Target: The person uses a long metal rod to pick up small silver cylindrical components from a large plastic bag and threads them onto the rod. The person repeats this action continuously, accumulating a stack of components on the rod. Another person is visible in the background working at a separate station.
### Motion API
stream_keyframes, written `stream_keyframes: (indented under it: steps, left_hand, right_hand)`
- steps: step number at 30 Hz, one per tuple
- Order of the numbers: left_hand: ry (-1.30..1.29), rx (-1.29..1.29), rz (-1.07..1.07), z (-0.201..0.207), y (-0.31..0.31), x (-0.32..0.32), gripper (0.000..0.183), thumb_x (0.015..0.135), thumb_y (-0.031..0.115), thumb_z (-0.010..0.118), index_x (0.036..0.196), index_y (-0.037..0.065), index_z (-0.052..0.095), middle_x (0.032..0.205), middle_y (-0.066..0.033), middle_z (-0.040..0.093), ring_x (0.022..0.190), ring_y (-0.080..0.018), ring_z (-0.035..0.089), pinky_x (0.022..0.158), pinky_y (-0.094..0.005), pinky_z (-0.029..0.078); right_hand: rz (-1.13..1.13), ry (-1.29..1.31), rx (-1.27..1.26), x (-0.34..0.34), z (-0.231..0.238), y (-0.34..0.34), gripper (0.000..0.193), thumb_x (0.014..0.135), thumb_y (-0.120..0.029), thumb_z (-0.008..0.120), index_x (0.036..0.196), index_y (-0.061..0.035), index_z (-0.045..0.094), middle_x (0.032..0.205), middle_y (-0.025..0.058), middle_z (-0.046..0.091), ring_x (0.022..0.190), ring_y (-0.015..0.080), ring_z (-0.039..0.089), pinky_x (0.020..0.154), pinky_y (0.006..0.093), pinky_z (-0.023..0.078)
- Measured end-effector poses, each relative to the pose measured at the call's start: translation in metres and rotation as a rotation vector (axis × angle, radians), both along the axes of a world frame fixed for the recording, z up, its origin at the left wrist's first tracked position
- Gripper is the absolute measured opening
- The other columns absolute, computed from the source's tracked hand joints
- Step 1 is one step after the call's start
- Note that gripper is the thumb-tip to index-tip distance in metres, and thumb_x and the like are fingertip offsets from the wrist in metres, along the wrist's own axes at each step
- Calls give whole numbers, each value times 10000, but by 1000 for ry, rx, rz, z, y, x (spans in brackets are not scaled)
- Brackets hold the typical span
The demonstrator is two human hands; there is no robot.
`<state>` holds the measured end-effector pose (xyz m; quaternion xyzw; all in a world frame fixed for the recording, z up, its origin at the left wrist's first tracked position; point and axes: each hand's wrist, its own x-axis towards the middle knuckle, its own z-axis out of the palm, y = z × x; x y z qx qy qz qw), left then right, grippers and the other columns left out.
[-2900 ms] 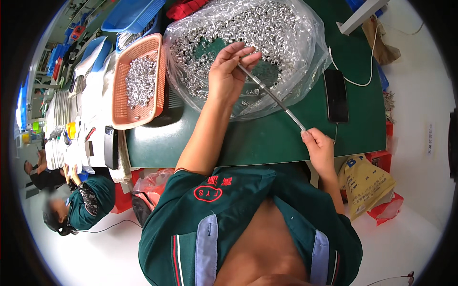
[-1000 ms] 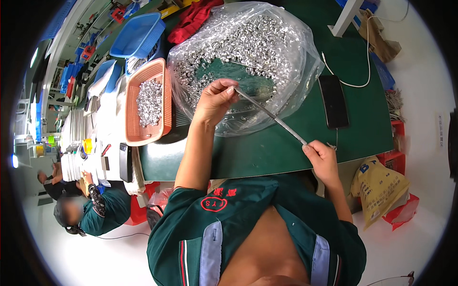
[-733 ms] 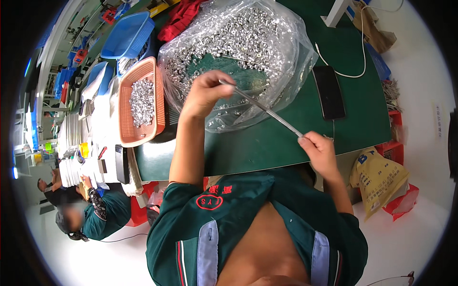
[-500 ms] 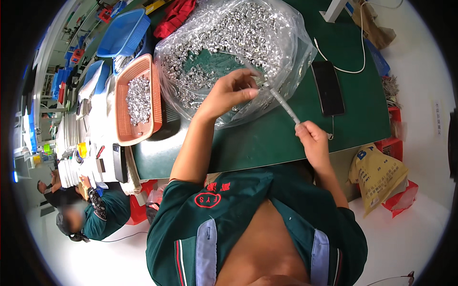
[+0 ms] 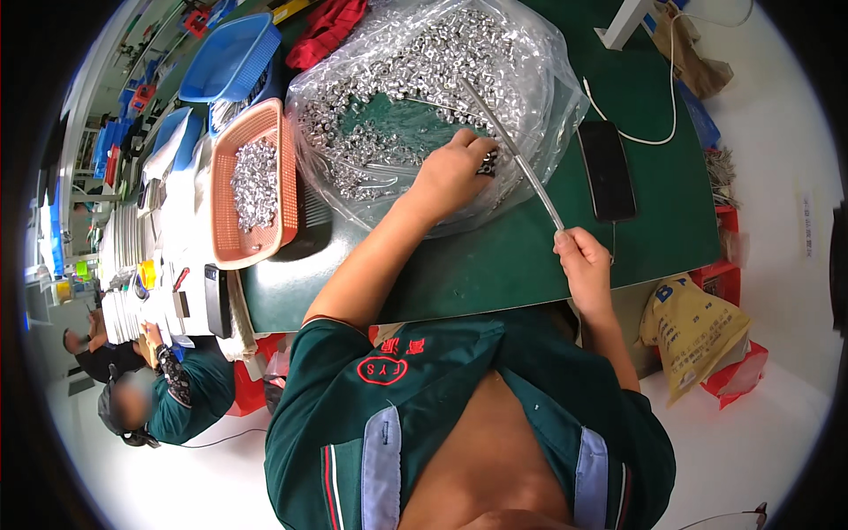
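Note:
A clear plastic bag (image 5: 564,119) lies spread open on the green table, holding a great many small shiny metal sleeves (image 5: 397,66). Over its near right part is my left hand (image 5: 455,172), palm down with fingers curled; a few metal sleeves show at the fingertips. My right hand (image 5: 583,265) is closed around the lower end of a thin silver rod (image 5: 521,159). The rod slants up and to the left over the bag, its far end above the metal pieces. The fingers and rod are apart.
An orange basket (image 5: 287,203) of similar metal pieces and a blue basket (image 5: 231,57) stand left of the bag. At the right are a black phone (image 5: 607,170), a white cable (image 5: 649,137) and a white stand (image 5: 623,25). Another person (image 5: 190,402) sits at the left.
My left hand has moved from beside the rod down onto the metal sleeves, and its fingers have curled. The rod remains in my right hand, which has barely moved.

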<state>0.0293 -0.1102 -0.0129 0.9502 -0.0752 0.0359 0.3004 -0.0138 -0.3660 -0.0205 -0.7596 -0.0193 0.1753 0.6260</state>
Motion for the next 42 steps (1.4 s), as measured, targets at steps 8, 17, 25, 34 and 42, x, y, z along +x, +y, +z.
stream_keyframes:
  steps: [8, 17, 25, 34, 42]
  left_hand:
    - [-57, -143, -7, -14, 12, 18, 317, 749, 150, 719, 1053, 90, 654, 973, -149, 623, 871, -356, 618, 778, -423, 495]
    - [-43, -92, 116, -4, 19, 22, 365, 723, 162, 743, 1055, 47, 646, 1000, -164, 607, 917, -359, 611, 791, -421, 493]
    - [-131, 92, 131, -7, -12, 20, 453, 712, 246, 750, 1092, 59, 588, 1108, -177, 560, 868, -365, 637, 725, -443, 534]
    - [-255, 68, 326, -27, 11, 29, 375, 721, 179, 754, 1065, 94, 631, 969, -143, 577, 768, -355, 636, 668, -439, 524]
    - [-364, -170, 343, -28, 23, -6, 400, 735, 41, 735, 1116, 50, 615, 1066, -131, 594, 734, -209, 618, 660, -315, 518]
  right_hand:
    - [12, -22, -8, 0, 1, 2, 268, 926, -206, 621, 765, 6, 587, 630, -56, 450, 611, 29, 369, 536, 215, 316]
    - [9, -3, -8, 1, 4, 2, 263, 925, -202, 623, 766, 5, 589, 630, -54, 448, 611, 27, 368, 533, 213, 312]
    - [10, 10, 11, 0, 2, 4, 271, 927, -208, 624, 767, 7, 582, 634, -56, 446, 615, 27, 368, 540, 208, 313]
    - [25, -35, -41, -1, 4, 3, 268, 923, -206, 628, 771, 12, 590, 623, -52, 454, 605, 28, 374, 533, 215, 324]
    - [27, -47, -61, -1, 7, 6, 267, 921, -200, 626, 770, 17, 584, 617, -49, 447, 600, 29, 371, 528, 220, 319]
